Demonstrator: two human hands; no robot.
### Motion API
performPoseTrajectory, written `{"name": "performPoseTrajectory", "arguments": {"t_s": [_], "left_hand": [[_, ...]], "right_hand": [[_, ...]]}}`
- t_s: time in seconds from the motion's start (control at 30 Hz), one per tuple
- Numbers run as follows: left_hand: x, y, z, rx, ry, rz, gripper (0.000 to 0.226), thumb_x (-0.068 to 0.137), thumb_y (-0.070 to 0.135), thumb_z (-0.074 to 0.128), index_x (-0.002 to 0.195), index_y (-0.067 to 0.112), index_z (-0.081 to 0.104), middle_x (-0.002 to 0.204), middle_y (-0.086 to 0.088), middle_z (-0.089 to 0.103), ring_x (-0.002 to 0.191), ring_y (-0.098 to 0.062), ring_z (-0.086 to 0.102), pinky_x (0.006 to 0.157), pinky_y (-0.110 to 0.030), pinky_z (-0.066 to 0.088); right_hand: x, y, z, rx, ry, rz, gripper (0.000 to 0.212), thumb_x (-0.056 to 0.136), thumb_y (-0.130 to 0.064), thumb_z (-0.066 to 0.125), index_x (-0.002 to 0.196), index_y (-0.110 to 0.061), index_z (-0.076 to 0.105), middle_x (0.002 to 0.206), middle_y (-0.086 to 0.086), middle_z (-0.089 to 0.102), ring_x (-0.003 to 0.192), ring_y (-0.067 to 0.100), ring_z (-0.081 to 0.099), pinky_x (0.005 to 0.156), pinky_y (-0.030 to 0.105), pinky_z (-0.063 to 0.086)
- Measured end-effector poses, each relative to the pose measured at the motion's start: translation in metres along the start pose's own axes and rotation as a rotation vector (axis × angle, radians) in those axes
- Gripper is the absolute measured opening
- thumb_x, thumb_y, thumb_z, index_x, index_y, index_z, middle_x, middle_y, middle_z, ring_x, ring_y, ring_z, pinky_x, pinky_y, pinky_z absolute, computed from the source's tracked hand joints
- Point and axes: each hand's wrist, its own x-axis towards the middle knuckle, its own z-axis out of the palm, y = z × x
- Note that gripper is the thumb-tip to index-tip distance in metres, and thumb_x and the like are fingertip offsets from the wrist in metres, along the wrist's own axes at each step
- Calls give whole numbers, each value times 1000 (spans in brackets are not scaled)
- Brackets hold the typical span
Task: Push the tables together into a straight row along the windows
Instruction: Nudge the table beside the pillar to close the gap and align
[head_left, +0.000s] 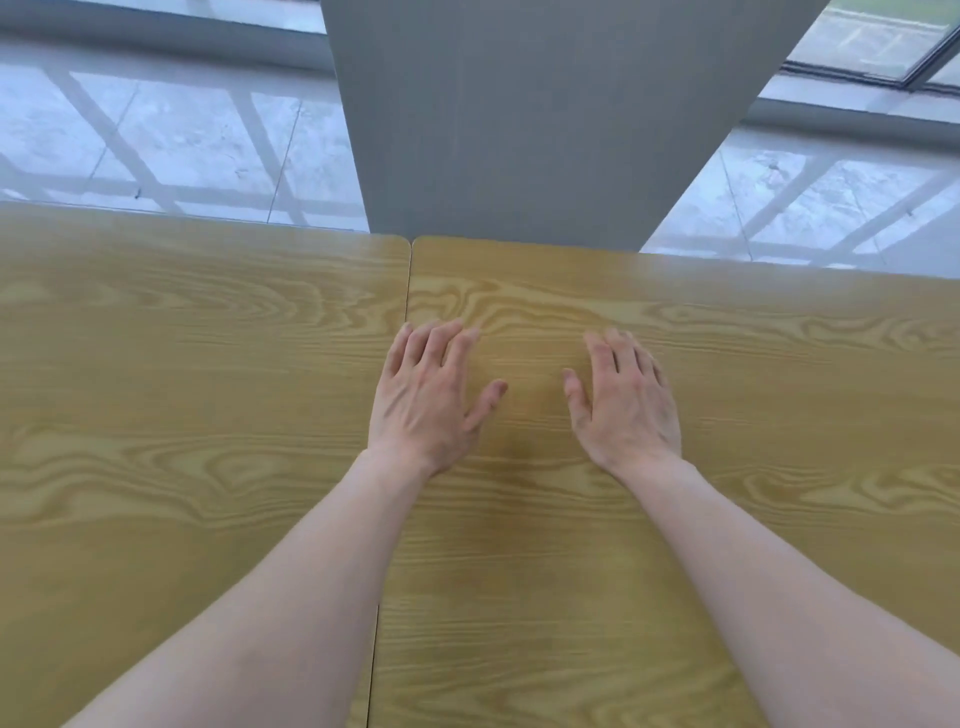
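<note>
- 2 bare forearms reach in from the bottom edge of the view, the left one crossing over the seam (392, 467) between 2 wood-grain tabletops.
- The left table (182, 389) and the right table (753, 415) stand side by side with their long edges touching or nearly so; only a thin dark line shows between them from the near edge to the far one.
- The left hand (431, 395) lies palm down on the right table, just beside the seam, with its little finger close to that line. Its fingers are spread flat and hold nothing.
- The right hand (623, 400) lies palm down on the same right table, near the left hand, with a bare patch of tabletop between the 2 thumbs. It too is flat and unclenched, gripping nothing.
- At the far end the rounded corners of the 2 tables meet, and their far edges run in nearly 1 line, the right table's edge sitting slightly nearer to the camera at the seam.
- Just beyond that corner stands a grey pillar (519, 130), rising out of the top of the view.
- On both sides of the pillar lies a pale glossy floor (182, 135) crossed by shadows of window bars.
- A window (883, 36) frame shows at the top right.
</note>
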Motion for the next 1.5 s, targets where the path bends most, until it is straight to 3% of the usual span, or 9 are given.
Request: {"name": "performPoseTrajectory", "arguments": {"t_s": [0.3, 0.6, 0.8, 1.17, 1.5], "left_hand": [[-135, 59, 12, -24, 35, -52, 64, 98, 60, 37, 149, 21, 42, 155, -1, 43, 150, -24, 29, 127, -44, 10], [-265, 122, 60, 6, 7, -83, 66, 101, 57, 38, 158, 24, 32, 169, 0, 24, 158, -24, 10, 128, -45, 4], [-272, 117, 70, 48, -34, -104, 69, 103, 61, 27, 163, 29, 18, 172, 1, 11, 159, -21, -2, 128, -46, -1], [-276, 103, 70, 13, -49, -79, 67, 103, 59, 31, 163, 32, 18, 172, 5, 9, 159, -18, -3, 128, -45, 1], [-281, 104, 62, 29, -99, -88, 64, 105, 61, 22, 163, 37, 9, 172, 9, 4, 158, -14, -9, 127, -44, 2]], "right_hand": [[-132, 20, 21, 67, 83, -60, 59, 104, -45, 36, 154, -13, 37, 162, 13, 35, 154, 29, 24, 125, 44, 21], [-254, 57, 64, 69, 150, -113, 63, 104, -49, 30, 153, -12, 38, 164, 13, 32, 155, 29, 22, 125, 48, 21], [-265, 59, 75, 56, 144, -118, 76, 102, -62, 22, 158, -12, 30, 168, 12, 22, 157, 27, 13, 127, 47, 12], [-274, 48, 77, -28, 85, -87, 99, 92, -81, 15, 162, -10, 14, 171, 14, 6, 159, 25, -3, 128, 51, 7], [-282, 44, 76, 32, 42, -73, 90, 99, -72, 12, 163, -9, 13, 172, 12, 1, 159, 25, -6, 127, 52, 8]]}}
